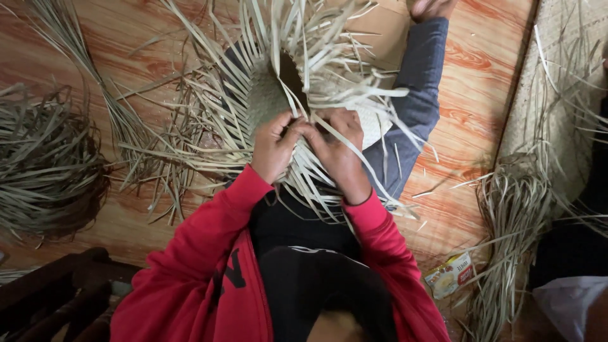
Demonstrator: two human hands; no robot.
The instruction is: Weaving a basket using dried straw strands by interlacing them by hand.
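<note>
At the far left a loose heap of dried leaf strips (44,164) is lying on the orange wood-grain floor (487,76), grey-tan, flat and ribbon-like, curling at the ends. A dark wooden frame (50,297) is showing in the lower left corner.

Moving inward, the person's left hand (273,147), in a red sleeve (209,247), is pressing its fingers closed on a few strips at the edge of the half-woven piece (272,95). That piece is resting in the lap just ahead of both hands, its woven part tight and rounded like a bowl, with a dark opening, and its unwoven ends are fanning out stiffly all around.

The right hand (339,155) is meeting the left over the same edge, its fingers curled shut and pinching strips there. Judging by this, the plaiting of the rim is in hand; the next crossing likely calls for keeping the pinched strips taut while one pale end is being passed over its neighbour.

Beyond the hands a leg in blue-grey cloth (415,82) is stretching out. Further right, a small printed packet (449,275) is lying on the floor, then a long bundle of strips (513,221) beside a woven mat (557,82).
</note>
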